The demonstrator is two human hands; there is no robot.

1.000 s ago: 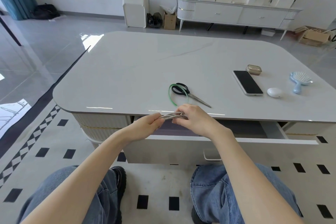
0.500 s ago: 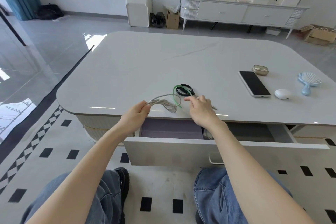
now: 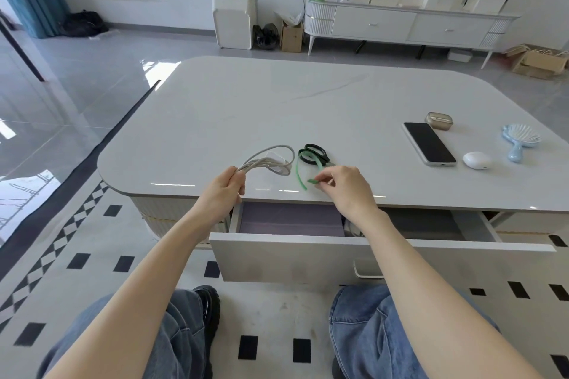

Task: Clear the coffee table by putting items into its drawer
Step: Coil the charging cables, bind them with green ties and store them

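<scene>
Glossy white table [image 3: 215, 120] fills the view, with the drawer [image 3: 277, 258] pulled open below its near edge. Take that edge as 6 o'clock.

**Change.** A second ago both hands held the folded cable [image 3: 258, 162] together, low at the table edge above the drawer. They are now apart:

- Left hand [image 3: 226, 186] – fingers curled round the gathered cable strands, loops held just above the table top at about 6 o'clock.
- Right hand [image 3: 348, 188] – off the cable and moved toward 5 o'clock, thumb and forefinger pinching one end of the green tie [image 3: 297, 171]. The tie's other part lies against the handles of the scissors [image 3: 314, 152].

**Meaning.** The cable is not yet stowed. Judged from the grips, the tie is being fetched to bind the coil before it goes in the drawer – one extra step, no loss of progress.

**Remaining on top.** Scissors, phone [image 3: 429, 143], gold case [image 3: 438, 121], white pod [image 3: 476, 160] and blue brush [image 3: 520, 138], the last four grouped at 3 o'clock. Drawer contents are mostly hidden, apart from a purple liner.
</scene>
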